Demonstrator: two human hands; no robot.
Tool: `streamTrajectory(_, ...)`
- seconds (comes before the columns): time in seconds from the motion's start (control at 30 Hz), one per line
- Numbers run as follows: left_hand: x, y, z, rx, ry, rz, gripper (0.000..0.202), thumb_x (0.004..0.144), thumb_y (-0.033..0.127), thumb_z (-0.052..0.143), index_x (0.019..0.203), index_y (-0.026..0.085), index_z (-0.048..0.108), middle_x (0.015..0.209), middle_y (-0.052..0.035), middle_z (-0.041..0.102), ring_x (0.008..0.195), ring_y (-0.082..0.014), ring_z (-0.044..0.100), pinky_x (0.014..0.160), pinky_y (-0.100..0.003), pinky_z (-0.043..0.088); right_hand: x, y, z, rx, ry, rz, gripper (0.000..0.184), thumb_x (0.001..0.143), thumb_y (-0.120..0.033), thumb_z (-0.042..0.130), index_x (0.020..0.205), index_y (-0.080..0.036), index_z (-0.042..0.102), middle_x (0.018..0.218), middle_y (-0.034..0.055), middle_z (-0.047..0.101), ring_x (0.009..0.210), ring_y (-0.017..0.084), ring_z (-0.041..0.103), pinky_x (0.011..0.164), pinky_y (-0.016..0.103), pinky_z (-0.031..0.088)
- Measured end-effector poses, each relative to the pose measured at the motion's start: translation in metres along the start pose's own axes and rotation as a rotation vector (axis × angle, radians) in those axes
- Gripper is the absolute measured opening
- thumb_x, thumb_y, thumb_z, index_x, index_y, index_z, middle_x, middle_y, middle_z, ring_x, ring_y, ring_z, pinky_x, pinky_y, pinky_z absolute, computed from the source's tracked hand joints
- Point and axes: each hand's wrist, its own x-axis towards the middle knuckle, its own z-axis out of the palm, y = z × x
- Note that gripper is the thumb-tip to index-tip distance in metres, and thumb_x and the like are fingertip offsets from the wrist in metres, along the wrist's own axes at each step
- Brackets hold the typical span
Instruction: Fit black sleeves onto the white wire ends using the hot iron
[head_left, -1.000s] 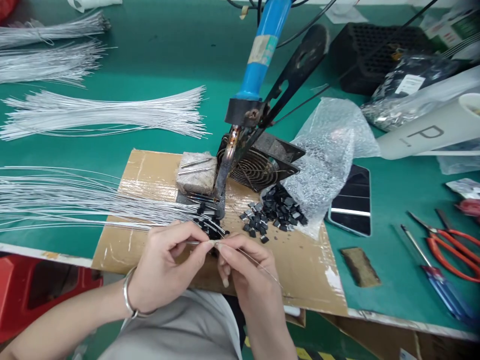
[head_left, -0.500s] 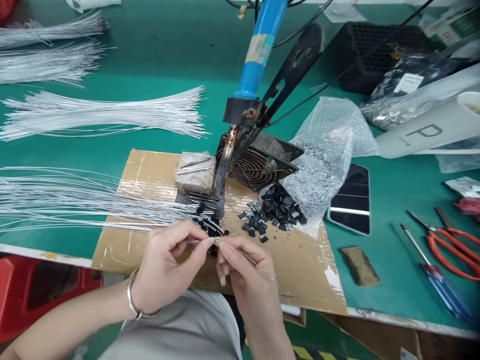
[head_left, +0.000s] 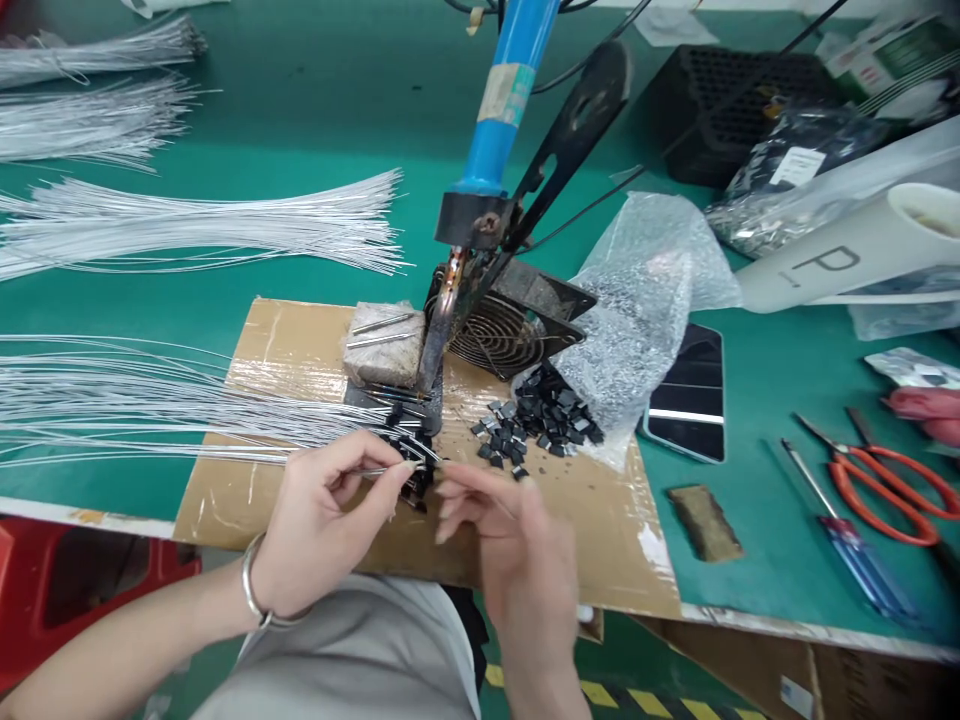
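My left hand (head_left: 330, 525), with a silver bangle at the wrist, pinches a thin grey wire (head_left: 382, 468) between thumb and forefinger. My right hand (head_left: 517, 545) is just to the right, blurred by motion, its thumb and fingers apart. A faint thin line shows near its palm; I cannot tell if it is wire. Behind my left hand, a spread of grey wires (head_left: 150, 395) reaches in from the left, their ends over small black pieces (head_left: 397, 415). A blue-handled soldering iron (head_left: 487, 150) hangs tip down in a stand above a wrapped block (head_left: 384, 343).
Small black connectors (head_left: 555, 410) spill from a bubble-wrap bag (head_left: 637, 290) on the cardboard (head_left: 600, 540). A small fan (head_left: 499, 330) stands behind. To the right are a phone (head_left: 686, 395), a brown pad (head_left: 705, 522), a screwdriver (head_left: 851, 545), orange-handled scissors (head_left: 885, 490) and a cup (head_left: 847, 255).
My right hand has come away from the left fingertips toward the right, and its fingers have spread. My left hand keeps its pinch. The whole view has shifted slightly.
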Motion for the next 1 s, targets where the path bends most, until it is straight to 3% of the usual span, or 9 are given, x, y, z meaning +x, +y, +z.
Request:
streamTrajectory(0.07,0.001,0.000,-0.002,-0.016,0.003,-0.029,0.013,0.094,0.025,0.067,0.085,0.017,0.072,0.069,-0.0036,0.070,0.057,-0.0124,0.059,0.050,-0.022,0.043,0.002,-0.004,-0.023,-0.291,0.182,-0.197,0.036,0.104,-0.049,0.059,0.101,-0.027,0.087,0.092,0.0082,0.080,0.073,0.020,0.068,0.062,0.034,0.056)
streamTrajectory(0.13,0.003,0.001,-0.003,-0.040,0.003,-0.048,0.011,0.093,0.025,0.068,0.088,0.017,0.073,0.069,-0.0031,0.070,0.056,-0.0121,0.059,0.049,-0.021,0.043,0.007,-0.006,-0.044,-0.747,0.375,-0.370,0.018,0.095,-0.038,0.075,0.102,-0.024,0.085,0.094,0.0077,0.078,0.077,0.021,0.064,0.073,0.037,0.053)
streamTrajectory(0.2,0.003,0.002,-0.003,-0.047,0.011,-0.049,0.010,0.091,0.024,0.068,0.087,0.017,0.073,0.070,-0.0036,0.071,0.058,-0.0124,0.061,0.049,-0.021,0.044,0.011,-0.004,-0.058,-1.066,0.376,-0.509,0.016,0.090,-0.037,0.080,0.096,-0.021,0.082,0.079,0.0060,0.073,0.074,0.022,0.060,0.073,0.038,0.049)
streamTrajectory(0.27,0.003,0.002,-0.003,-0.046,0.022,-0.035,0.010,0.090,0.023,0.069,0.084,0.017,0.074,0.072,-0.0043,0.072,0.060,-0.0127,0.062,0.051,-0.021,0.045,0.013,0.001,-0.065,-1.182,0.310,-0.570,0.017,0.093,-0.037,0.077,0.094,-0.020,0.079,0.074,0.0048,0.069,0.073,0.022,0.058,0.070,0.037,0.048)
streamTrajectory(0.43,0.004,0.005,-0.004,-0.050,0.042,-0.040,0.011,0.089,0.024,0.070,0.082,0.018,0.075,0.071,-0.0038,0.072,0.060,-0.0129,0.062,0.052,-0.021,0.046,0.014,0.010,-0.062,-1.169,0.280,-0.609,0.013,0.095,-0.033,0.075,0.092,-0.020,0.075,0.077,0.0030,0.071,0.073,0.020,0.062,0.065,0.033,0.051)
streamTrajectory(0.53,0.005,0.007,-0.005,-0.040,0.045,-0.040,0.011,0.088,0.024,0.070,0.079,0.018,0.075,0.070,-0.0035,0.071,0.059,-0.0128,0.062,0.052,-0.021,0.046,0.011,0.010,-0.057,-1.111,0.280,-0.628,0.009,0.093,-0.028,0.076,0.090,-0.020,0.075,0.081,0.0033,0.075,0.076,0.019,0.068,0.071,0.033,0.056)
streamTrajectory(0.63,0.006,0.008,-0.004,-0.026,0.045,-0.045,0.011,0.087,0.023,0.070,0.079,0.018,0.075,0.070,-0.0035,0.072,0.058,-0.0124,0.061,0.051,-0.021,0.044,0.006,0.008,-0.047,-0.883,0.344,-0.511,0.006,0.090,-0.026,0.079,0.091,-0.021,0.076,0.089,0.0042,0.080,0.081,0.019,0.075,0.079,0.032,0.062)
streamTrajectory(0.73,0.007,0.009,-0.004,-0.025,0.045,-0.044,0.010,0.087,0.022,0.070,0.079,0.019,0.075,0.071,-0.0030,0.073,0.059,-0.0123,0.061,0.050,-0.021,0.042,0.004,0.002,-0.034,-0.653,0.383,-0.391,0.010,0.084,-0.024,0.084,0.092,-0.022,0.078,0.086,0.0013,0.081,0.074,0.015,0.077,0.075,0.023,0.064)
streamTrajectory(1.0,0.008,0.012,-0.006,0.021,0.039,-0.046,0.009,0.088,0.023,0.068,0.081,0.020,0.074,0.072,-0.0011,0.073,0.058,-0.0112,0.056,0.050,-0.022,0.037,0.005,-0.010,-0.001,-0.407,0.279,-0.304,0.004,0.082,-0.022,0.086,0.083,-0.025,0.083,0.071,-0.0018,0.079,0.058,0.011,0.073,0.059,0.016,0.062)
